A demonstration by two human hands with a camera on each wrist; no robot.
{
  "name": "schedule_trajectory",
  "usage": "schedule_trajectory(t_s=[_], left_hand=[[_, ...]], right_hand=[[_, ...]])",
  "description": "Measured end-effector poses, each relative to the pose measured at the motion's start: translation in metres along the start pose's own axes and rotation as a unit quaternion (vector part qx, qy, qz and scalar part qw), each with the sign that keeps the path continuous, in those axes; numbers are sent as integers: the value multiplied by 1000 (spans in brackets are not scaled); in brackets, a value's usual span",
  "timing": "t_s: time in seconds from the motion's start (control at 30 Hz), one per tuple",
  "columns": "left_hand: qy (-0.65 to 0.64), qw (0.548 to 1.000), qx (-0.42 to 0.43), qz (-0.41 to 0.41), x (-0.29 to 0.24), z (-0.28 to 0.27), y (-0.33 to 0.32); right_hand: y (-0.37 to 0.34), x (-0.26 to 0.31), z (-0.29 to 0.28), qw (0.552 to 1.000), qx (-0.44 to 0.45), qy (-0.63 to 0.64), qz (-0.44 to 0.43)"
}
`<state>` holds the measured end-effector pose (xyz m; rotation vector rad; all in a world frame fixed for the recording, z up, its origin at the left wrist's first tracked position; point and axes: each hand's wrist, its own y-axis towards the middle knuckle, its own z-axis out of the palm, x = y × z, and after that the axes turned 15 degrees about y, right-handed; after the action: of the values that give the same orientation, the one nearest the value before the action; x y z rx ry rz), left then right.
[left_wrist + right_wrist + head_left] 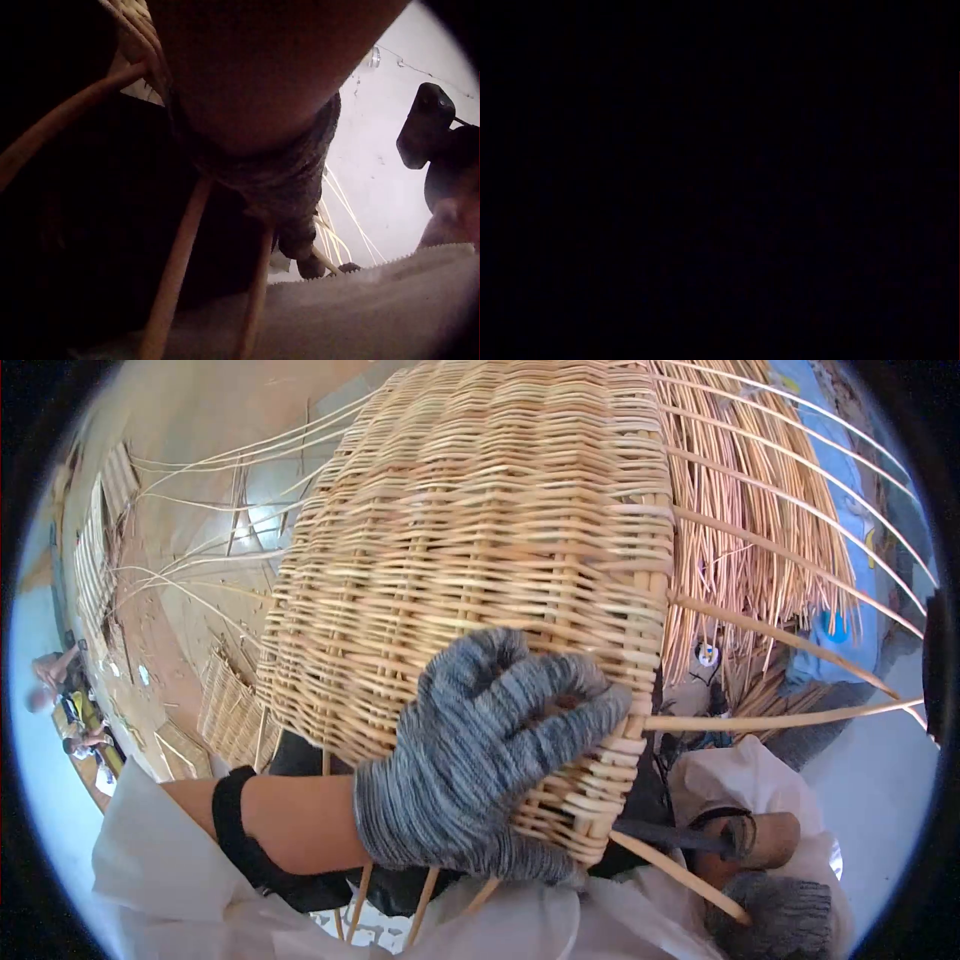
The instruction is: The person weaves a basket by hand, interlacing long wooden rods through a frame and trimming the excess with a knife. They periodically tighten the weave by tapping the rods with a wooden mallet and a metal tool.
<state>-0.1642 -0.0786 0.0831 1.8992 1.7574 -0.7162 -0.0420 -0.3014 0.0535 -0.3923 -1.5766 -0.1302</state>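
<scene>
A large woven wicker panel [480,550] fills the middle of the head view, with bare rods sticking out past its edges. My left hand [490,745], in a grey striped glove, holds the panel's near right corner, fingers spread over the weave and thumb along the lower edge. At lower right my right hand [780,915], also gloved, holds the end of a rod [680,872] running out from that corner. A tool with a dark bar [660,835] and brown wooden end [772,840] lies across just above it. In the left wrist view the left glove [262,180] is dim.
Behind the panel on the right lies a thick bundle of loose rods [750,540]. Other woven pieces [235,705] and scattered rod bits are on the floor at left. Long rods [800,620] reach out rightward. A person [60,670] is at far left. The right wrist view is black.
</scene>
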Motion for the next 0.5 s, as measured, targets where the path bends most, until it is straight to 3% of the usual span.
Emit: schedule_trajectory(t_s=[0.5], left_hand=[[24, 999, -28, -13, -2, -1, -13]], right_hand=[[5, -1, 0, 999, -12, 3, -31]])
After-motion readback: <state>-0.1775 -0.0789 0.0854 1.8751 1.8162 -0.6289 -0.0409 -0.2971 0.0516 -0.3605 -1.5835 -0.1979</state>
